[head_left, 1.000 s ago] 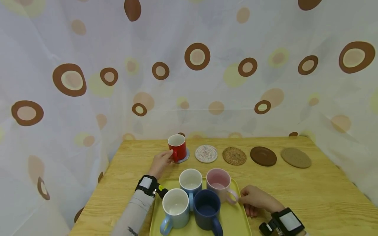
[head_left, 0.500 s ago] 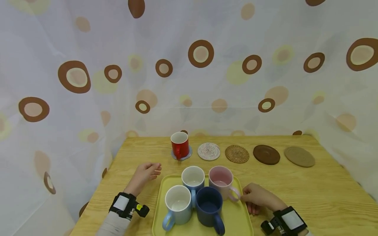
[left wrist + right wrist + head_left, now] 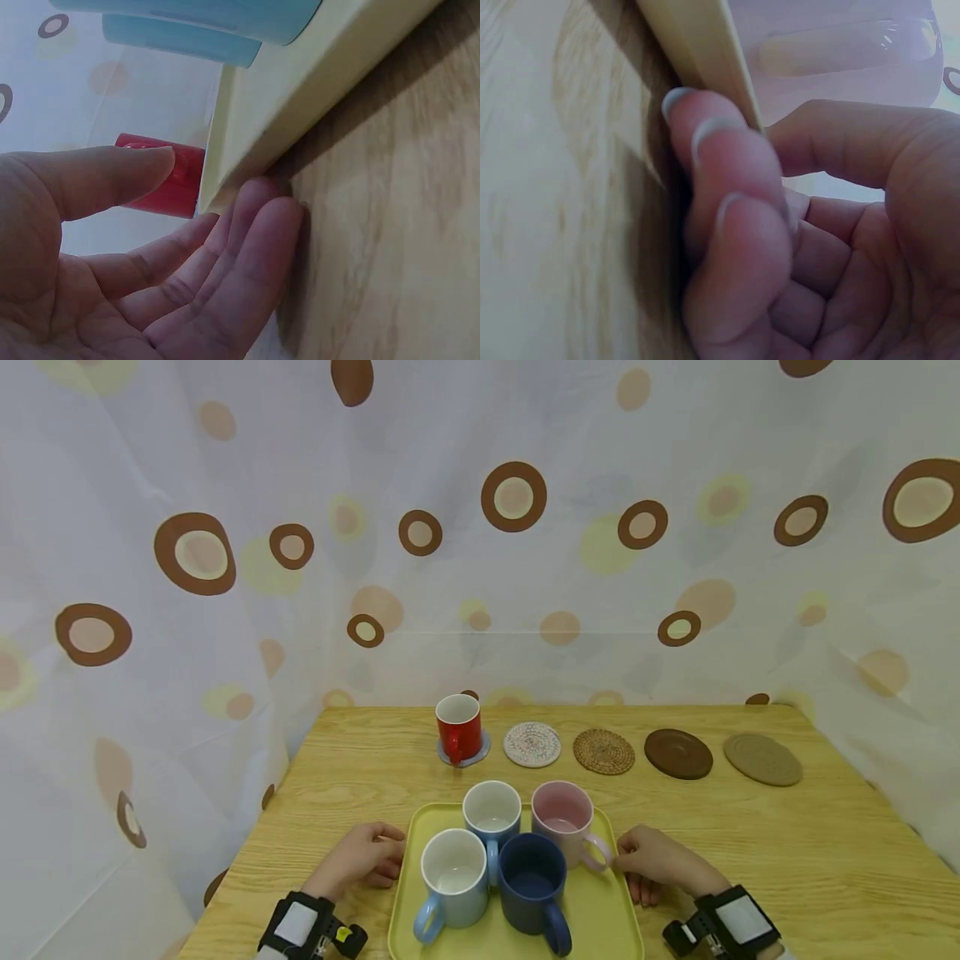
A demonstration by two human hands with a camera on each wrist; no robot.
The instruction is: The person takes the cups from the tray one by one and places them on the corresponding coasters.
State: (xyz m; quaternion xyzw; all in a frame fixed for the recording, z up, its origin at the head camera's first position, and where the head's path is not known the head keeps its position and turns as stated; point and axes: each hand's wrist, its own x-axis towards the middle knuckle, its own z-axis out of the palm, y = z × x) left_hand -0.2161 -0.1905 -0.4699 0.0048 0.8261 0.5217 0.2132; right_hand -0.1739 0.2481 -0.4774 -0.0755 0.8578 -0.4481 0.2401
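Observation:
My left hand (image 3: 369, 855) is beside the left edge of the yellow tray (image 3: 403, 902), fingertips right at its side, thumb apart above. My right hand (image 3: 651, 860) grips the tray's right rim, fingers curled low against its side and thumb at the top in the right wrist view. On the tray stand a light blue mug (image 3: 454, 881), a white-and-blue mug (image 3: 491, 814), a pink mug (image 3: 562, 822) and a dark blue mug (image 3: 532, 889). A red mug (image 3: 460, 735) sits on a grey-blue coaster (image 3: 483, 750) at the back left.
To the right of the red mug lie a speckled white coaster (image 3: 532, 745), a woven coaster (image 3: 603, 752), a dark brown coaster (image 3: 678, 754) and a beige coaster (image 3: 762, 759). A patterned curtain (image 3: 450, 568) hangs behind the wooden table (image 3: 787, 860).
My left hand has let go of the red mug's handle and come back toward me to the tray's left edge. The right hand stays at the tray's right rim.

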